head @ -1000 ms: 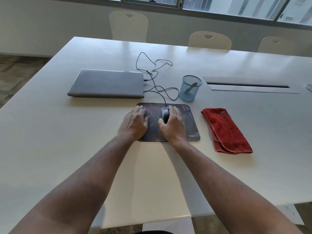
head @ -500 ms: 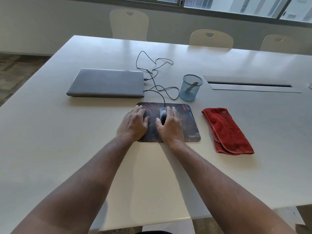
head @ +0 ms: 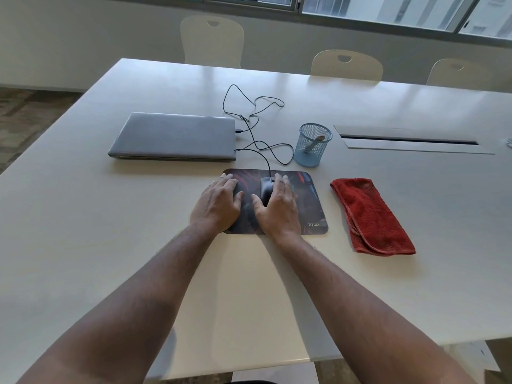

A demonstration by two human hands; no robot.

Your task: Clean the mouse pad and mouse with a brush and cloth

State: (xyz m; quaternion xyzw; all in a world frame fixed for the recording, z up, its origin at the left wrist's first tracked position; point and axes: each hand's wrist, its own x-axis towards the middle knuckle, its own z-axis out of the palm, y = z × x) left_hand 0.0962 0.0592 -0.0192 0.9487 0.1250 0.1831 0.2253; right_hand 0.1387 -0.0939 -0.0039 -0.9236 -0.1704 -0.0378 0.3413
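Right hand (head: 278,209) slid slightly left with mouse (head: 266,187); left hand (head: 217,205) unmoved, flat on pad (head: 310,206).
Right fingers curl round mouse. Lift it clear, mind cord; cloth (head: 371,216) right of fingers, brush probably in cup (head: 312,145) beyond.

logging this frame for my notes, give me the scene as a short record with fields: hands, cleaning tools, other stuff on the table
left hand: left hand rests flat on the dark printed mouse pad
right hand: right hand grips the black wired mouse on the pad
cloth: folded red cloth lies right of the pad, untouched
brush: brush handle leans in the blue mesh cup
other: closed grey laptop behind the pad
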